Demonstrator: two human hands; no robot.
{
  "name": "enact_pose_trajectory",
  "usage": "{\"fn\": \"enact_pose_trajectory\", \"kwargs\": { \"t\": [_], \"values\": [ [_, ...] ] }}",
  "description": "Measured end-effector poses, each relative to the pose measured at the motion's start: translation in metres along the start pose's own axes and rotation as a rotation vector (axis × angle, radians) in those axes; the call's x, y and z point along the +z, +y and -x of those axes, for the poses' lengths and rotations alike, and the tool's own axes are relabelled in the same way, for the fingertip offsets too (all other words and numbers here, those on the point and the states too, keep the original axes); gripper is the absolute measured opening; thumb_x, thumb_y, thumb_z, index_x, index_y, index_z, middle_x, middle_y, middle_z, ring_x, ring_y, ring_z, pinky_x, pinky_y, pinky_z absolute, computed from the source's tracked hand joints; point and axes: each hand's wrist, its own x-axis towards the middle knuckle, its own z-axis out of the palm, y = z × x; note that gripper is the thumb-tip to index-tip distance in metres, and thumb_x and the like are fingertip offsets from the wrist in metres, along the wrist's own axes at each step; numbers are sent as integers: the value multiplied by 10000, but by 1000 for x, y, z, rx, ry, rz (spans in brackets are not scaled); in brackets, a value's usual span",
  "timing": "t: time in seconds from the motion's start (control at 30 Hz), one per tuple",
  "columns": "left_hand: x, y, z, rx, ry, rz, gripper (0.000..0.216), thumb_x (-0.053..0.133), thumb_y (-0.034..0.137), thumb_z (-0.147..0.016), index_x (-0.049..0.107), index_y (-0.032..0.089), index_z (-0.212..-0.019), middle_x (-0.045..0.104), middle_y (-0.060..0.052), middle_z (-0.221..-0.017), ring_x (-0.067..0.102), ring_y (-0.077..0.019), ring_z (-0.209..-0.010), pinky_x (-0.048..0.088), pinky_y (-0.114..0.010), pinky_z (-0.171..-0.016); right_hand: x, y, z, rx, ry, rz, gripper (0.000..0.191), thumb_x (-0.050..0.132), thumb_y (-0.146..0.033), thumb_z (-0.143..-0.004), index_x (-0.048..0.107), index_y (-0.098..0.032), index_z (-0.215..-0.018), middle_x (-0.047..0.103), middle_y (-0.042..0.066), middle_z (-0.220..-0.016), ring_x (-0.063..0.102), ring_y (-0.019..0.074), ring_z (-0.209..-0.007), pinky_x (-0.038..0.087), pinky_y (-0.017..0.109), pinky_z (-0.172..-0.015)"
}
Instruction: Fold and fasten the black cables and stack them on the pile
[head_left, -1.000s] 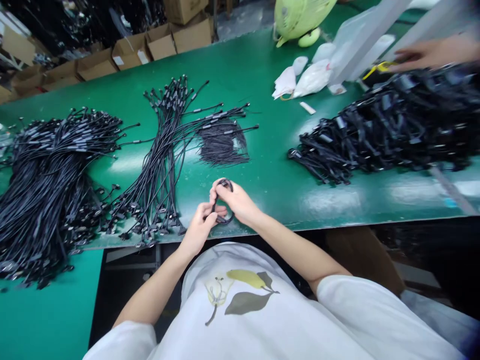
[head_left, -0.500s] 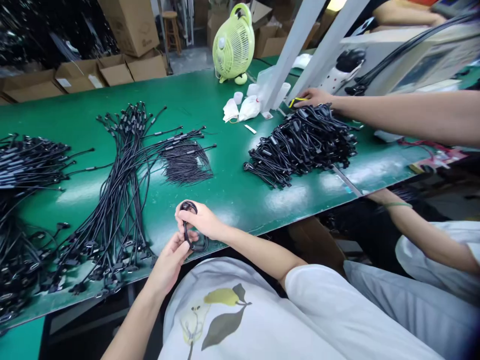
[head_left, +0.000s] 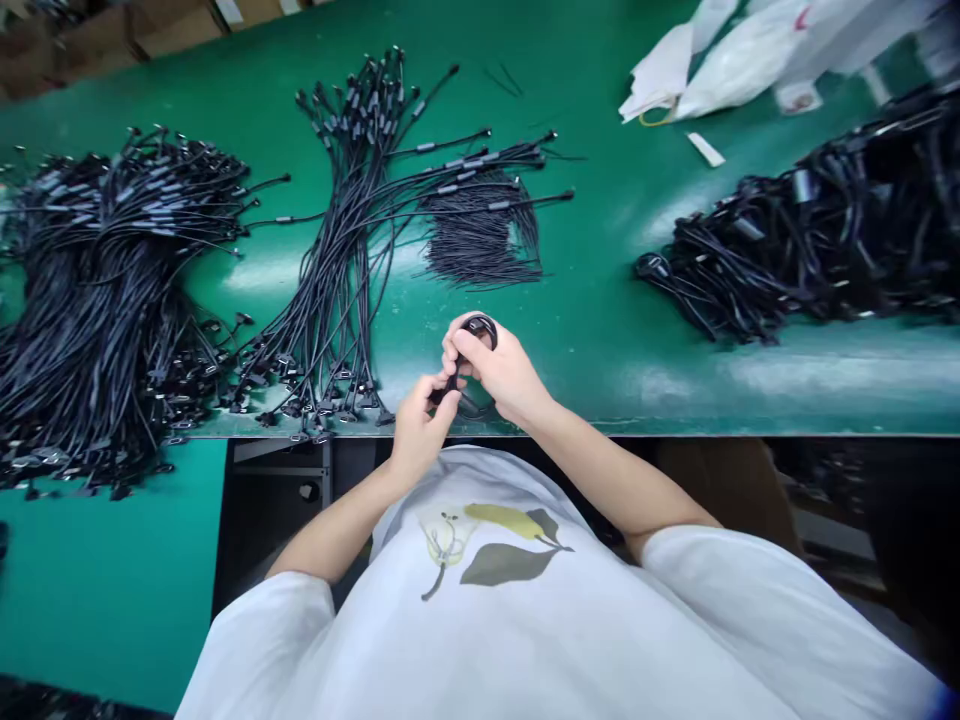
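Observation:
Both my hands meet at the near edge of the green table [head_left: 570,330]. My right hand [head_left: 501,372] is closed round a coiled black cable [head_left: 480,325], whose loop shows above my fingers. My left hand [head_left: 420,430] pinches the lower part of the same coil. Just beyond them lies a fan of loose black cables [head_left: 352,250] and a small bundle of thin black ties [head_left: 480,235].
A big heap of black cables [head_left: 97,300] covers the left of the table. A pile of coiled cables [head_left: 810,240] lies at the right. White plastic bags [head_left: 742,55] sit at the far right; cardboard boxes [head_left: 165,25] stand behind the table.
The camera has tipped down and turned back left, so the neighbour's arms and the fan left view. My hands hold the coil as before, the left fingers shifted slightly on it.

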Motion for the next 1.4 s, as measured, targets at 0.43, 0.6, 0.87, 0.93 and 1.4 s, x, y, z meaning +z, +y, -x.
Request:
{"fn": "enact_pose_trajectory", "kwargs": {
  "t": [0.43, 0.6, 0.87, 0.93, 1.4],
  "values": [
    [-17, 18, -22, -330, -639, 527, 725, 716, 721, -592, 670, 163, -1053, 696, -116, -993, 647, -279, -1005, 487, -425, -926, -3, -3, 5, 39, -293, -172, 367, 616, -516, -860, 488, -178, -796, 441, -75, -602, 446, 53, -436, 452, 206, -434],
    [-6, 16, -15, -350, -605, 409, 645, 714, 661, -663, 685, 132, -1030, 688, -107, -977, 650, -250, -932, 494, -394, -883, -22, -8, 2, 18, -345, 9, 393, 619, -556, -837, 500, -183, -815, 500, -47, -634, 523, 90, -514, 444, 212, -474],
    [1, 28, -13, -380, -817, 597, 668, 775, 634, -609, 617, 169, -1062, 676, -152, -1075, 674, -292, -969, 515, -430, -870, -32, -11, -1, -212, -459, 11, 450, 595, -618, -821, 543, -199, -666, 527, 13, -726, 557, 163, -746, 449, 421, -933],
    [4, 33, -15, -355, -888, 550, 638, 811, 614, -566, 638, 145, -962, 686, -132, -960, 677, -269, -894, 520, -398, -835, -29, -11, -1, -195, -494, -7, 456, 595, -625, -816, 540, -201, -655, 529, 16, -726, 555, 166, -741, 451, 422, -920],
    [9, 28, -12, -215, -762, 260, 354, 710, 444, -790, 690, 135, -961, 718, -107, -944, 667, -218, -938, 498, -371, -913, -52, -25, 4, -91, -673, 195, 446, 577, -608, -839, 588, -179, -716, 565, 52, -847, 552, 172, -807, 465, 331, -784]
  ]
}}
